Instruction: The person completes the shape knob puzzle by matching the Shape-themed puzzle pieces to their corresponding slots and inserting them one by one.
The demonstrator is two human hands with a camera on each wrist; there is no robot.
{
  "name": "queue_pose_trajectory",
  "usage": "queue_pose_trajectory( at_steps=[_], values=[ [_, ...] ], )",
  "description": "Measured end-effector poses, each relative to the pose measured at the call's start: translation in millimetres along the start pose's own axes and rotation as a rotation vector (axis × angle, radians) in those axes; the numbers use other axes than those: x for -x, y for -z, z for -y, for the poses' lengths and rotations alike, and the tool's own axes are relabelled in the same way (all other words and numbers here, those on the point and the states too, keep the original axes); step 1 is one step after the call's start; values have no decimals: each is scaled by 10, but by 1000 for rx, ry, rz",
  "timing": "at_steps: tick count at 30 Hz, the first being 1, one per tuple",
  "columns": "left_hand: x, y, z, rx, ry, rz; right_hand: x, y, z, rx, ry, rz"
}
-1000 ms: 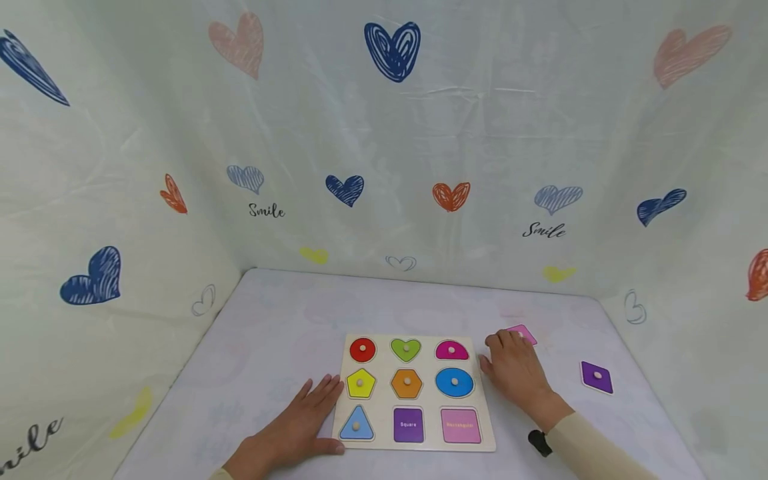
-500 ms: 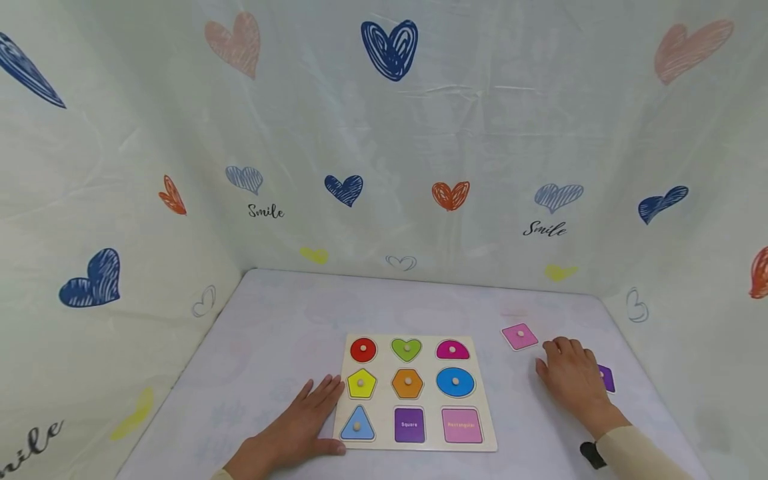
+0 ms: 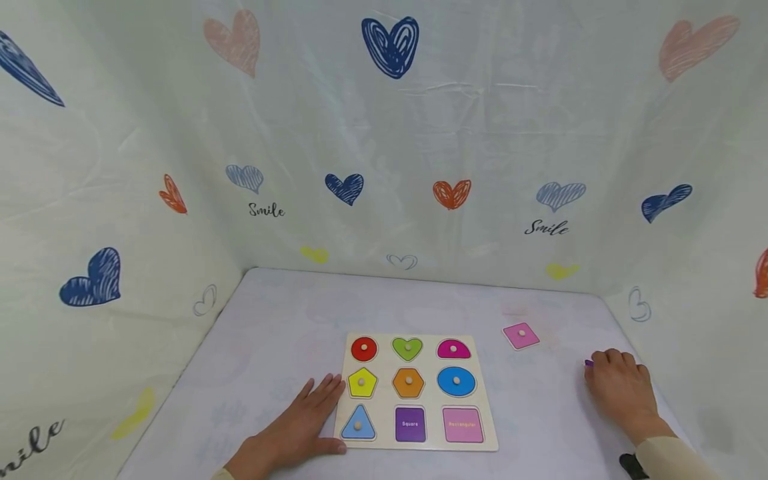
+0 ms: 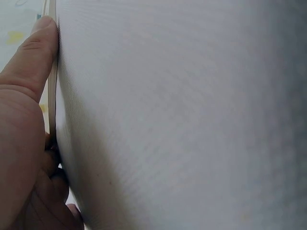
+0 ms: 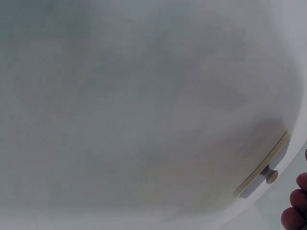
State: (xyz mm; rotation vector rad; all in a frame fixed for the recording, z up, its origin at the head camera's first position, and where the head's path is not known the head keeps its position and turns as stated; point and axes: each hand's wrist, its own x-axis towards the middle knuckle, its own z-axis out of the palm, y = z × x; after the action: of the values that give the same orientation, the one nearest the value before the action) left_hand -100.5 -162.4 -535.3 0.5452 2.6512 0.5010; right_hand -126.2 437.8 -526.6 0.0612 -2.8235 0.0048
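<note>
The wooden shape puzzle board [image 3: 384, 423] lies on the table. My left hand [image 3: 297, 427] rests at its left side, fingers straight, thumb by its near-left corner. In the left wrist view the thumb [image 4: 33, 57] lies along the board's edge [image 4: 53, 96]. Over at the right, my right hand [image 3: 624, 393] is above the purple square puzzle piece [image 3: 589, 363], hiding most of it. The right wrist view has this purple piece [image 5: 256, 177] on the table, knob up, with a gap between the knob and my loosely bent fingers [image 5: 295, 211].
A pink rectangular piece [image 3: 521, 337] with a knob lies right of the board. Knobbed shapes such as a red circle [image 3: 363, 349] and a blue triangle [image 3: 358, 424] sit in the board. The purple Square recess [image 3: 410, 433] and pink Rectangular recess [image 3: 463, 433] show their printed bottoms.
My right hand has moved rightward from the pink piece to over the purple piece, now mostly covering it. The pink piece stays on the table. The left hand has not moved.
</note>
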Motion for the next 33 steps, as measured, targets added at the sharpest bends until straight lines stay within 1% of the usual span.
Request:
queue_pose_trajectory(
  at_steps=[7,10,14,20,26,33],
  values=[
    [3,0,17,-3,-3,-4,18,-6,-159,42,-38,142],
    [-3,-4,24,0,-3,-5,23,-24,-192,52,-56,177],
    [-4,2,12,-1,-4,0,37,-43,-222,54,-69,185],
    [-1,10,-2,-12,-6,0,50,-52,-265,40,-75,219],
    [-2,8,-2,-4,3,2,32,-58,-208,33,-89,255],
    [-2,7,5,-1,-6,-1,4,-86,-83,-10,-65,201]
  ],
)
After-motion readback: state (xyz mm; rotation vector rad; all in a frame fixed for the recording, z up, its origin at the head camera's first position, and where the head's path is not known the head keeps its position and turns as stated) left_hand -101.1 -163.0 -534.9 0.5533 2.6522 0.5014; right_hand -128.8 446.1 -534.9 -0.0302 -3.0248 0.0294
